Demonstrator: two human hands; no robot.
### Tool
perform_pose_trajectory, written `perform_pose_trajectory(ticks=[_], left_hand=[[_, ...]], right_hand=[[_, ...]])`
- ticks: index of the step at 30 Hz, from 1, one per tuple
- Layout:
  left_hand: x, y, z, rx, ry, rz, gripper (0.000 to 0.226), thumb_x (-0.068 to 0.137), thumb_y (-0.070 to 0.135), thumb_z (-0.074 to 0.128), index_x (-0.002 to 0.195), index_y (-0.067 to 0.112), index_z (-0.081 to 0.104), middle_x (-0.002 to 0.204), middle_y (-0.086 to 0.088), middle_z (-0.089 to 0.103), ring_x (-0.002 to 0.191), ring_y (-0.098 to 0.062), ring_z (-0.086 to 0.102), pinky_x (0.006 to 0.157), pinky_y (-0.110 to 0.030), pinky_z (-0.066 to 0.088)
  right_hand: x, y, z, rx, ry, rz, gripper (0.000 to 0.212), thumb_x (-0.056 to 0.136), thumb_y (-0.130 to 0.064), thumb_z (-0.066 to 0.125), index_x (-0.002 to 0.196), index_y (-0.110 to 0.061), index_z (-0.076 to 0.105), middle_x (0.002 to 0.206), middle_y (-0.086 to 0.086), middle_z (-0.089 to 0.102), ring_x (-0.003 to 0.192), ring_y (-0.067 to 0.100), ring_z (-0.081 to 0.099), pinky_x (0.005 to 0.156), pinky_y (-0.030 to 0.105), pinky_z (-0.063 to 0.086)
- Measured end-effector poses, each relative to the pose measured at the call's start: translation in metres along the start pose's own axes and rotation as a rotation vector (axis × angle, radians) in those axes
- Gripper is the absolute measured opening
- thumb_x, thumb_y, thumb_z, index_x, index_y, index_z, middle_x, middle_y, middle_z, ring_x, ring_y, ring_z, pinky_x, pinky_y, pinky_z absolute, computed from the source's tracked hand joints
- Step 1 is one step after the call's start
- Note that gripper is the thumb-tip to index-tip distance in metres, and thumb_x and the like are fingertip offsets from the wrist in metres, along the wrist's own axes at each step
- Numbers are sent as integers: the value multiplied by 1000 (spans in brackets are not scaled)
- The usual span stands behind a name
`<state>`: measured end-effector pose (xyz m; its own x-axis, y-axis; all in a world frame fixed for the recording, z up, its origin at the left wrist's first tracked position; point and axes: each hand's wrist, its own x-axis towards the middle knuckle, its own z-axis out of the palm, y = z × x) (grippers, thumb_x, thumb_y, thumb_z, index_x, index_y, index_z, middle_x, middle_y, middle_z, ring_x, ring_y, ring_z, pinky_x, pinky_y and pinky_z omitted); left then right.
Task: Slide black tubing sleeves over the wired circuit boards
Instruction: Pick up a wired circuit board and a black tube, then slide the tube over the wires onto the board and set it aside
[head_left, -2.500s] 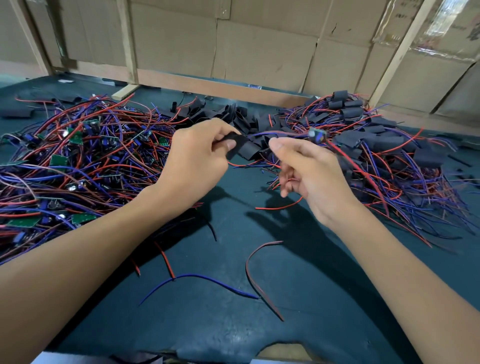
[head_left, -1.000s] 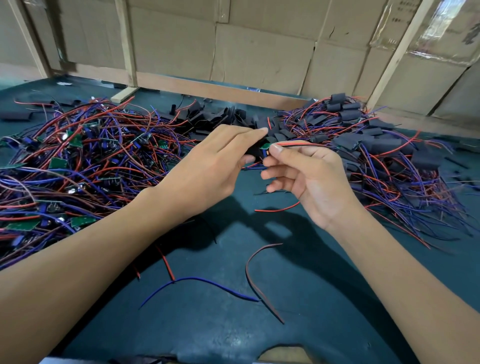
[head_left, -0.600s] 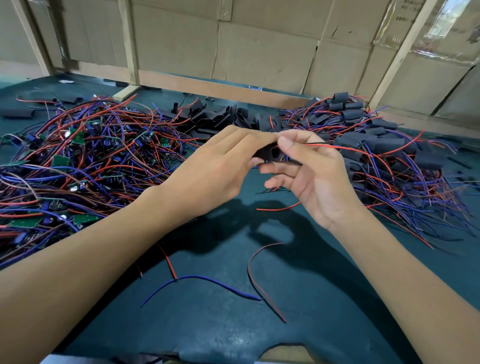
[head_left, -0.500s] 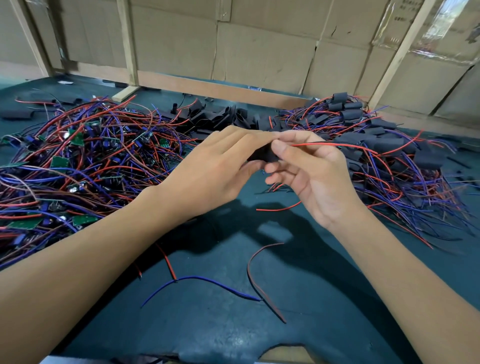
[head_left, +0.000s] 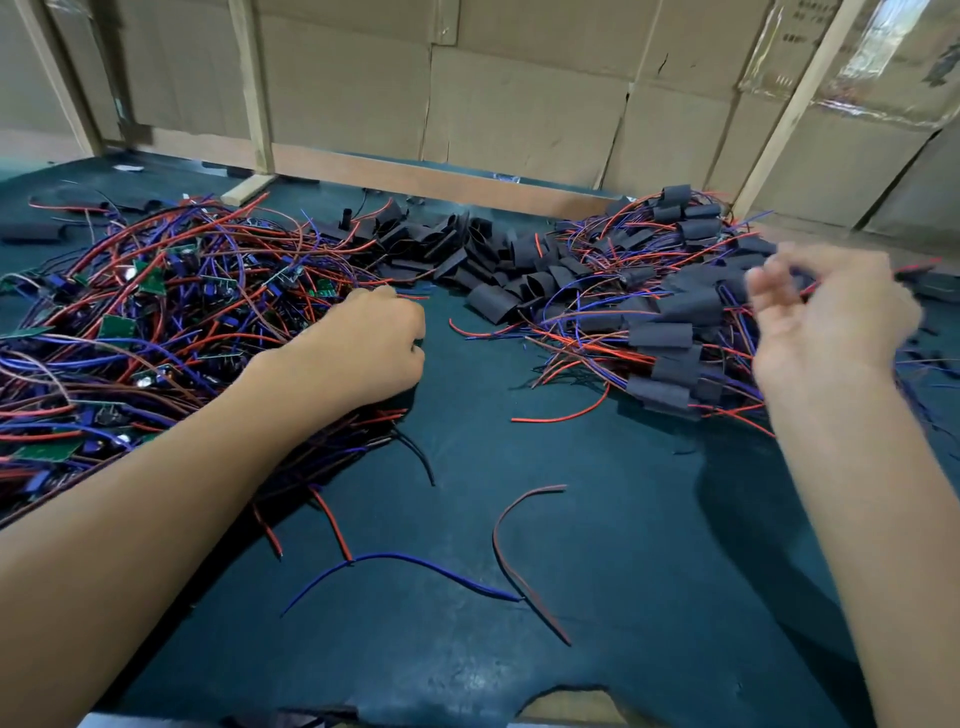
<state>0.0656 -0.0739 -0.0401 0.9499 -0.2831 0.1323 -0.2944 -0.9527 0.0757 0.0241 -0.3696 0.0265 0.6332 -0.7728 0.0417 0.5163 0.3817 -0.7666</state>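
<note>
A tangle of wired circuit boards (head_left: 156, 312), green boards with red and purple leads, fills the left of the table. Loose black tubing sleeves (head_left: 493, 254) lie in a heap at the back middle. Boards wearing sleeves (head_left: 670, 332) are piled at the right. My left hand (head_left: 363, 343) rests at the right edge of the left tangle, its fingers curled down into the wires there. My right hand (head_left: 831, 317) is blurred above the right pile, fingers loosely spread. A red lead and a dark sleeve (head_left: 919, 270) show just beyond its fingertips.
The dark green table top (head_left: 649, 571) lies bare between my forearms except for a stray purple wire (head_left: 415, 564) and a brown one (head_left: 519, 561). A wooden rail (head_left: 415, 174) and cardboard walls (head_left: 519, 104) close off the back.
Both hands were together at the middle, working a sleeve over a board. They have parted: the left dropped onto the left tangle, the right swung out over the right pile.
</note>
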Motion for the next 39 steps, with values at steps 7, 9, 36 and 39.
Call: perform_pose_trajectory(ticks=[7, 9, 36, 39], left_hand=[[0, -3, -1, -110, 27, -47, 30, 85, 9, 56, 113, 8, 66, 118, -17, 47, 112, -40, 50, 99, -44, 44], [1, -3, -2, -114, 18, -106, 36, 84, 10, 57, 120, 9, 61, 124, -17, 41, 116, -41, 44, 101, -44, 40], [12, -18, -17, 138, 239, -137, 21, 90, 6, 63, 111, 9, 65, 115, -16, 52, 111, -42, 46, 75, -45, 42], [4, -11, -22, 150, 373, -48, 21, 92, 10, 62, 112, 13, 67, 113, -15, 56, 108, -40, 49, 85, -47, 41]], right_hand=[[13, 2, -9, -535, 95, -469, 51, 70, -29, 64, 114, -5, 57, 113, -1, 69, 78, 10, 71, 74, 39, 58], [2, 14, -8, -635, -74, -760, 50, 78, -25, 62, 128, -18, 57, 112, -16, 66, 91, 11, 71, 83, 46, 57], [-64, 81, -16, -872, -1163, -789, 23, 84, 8, 65, 90, -10, 78, 94, 2, 70, 67, 24, 63, 63, 36, 48], [-63, 82, -15, -905, -1160, -782, 21, 86, 6, 66, 92, -11, 78, 94, 1, 70, 69, 23, 64, 64, 33, 50]])
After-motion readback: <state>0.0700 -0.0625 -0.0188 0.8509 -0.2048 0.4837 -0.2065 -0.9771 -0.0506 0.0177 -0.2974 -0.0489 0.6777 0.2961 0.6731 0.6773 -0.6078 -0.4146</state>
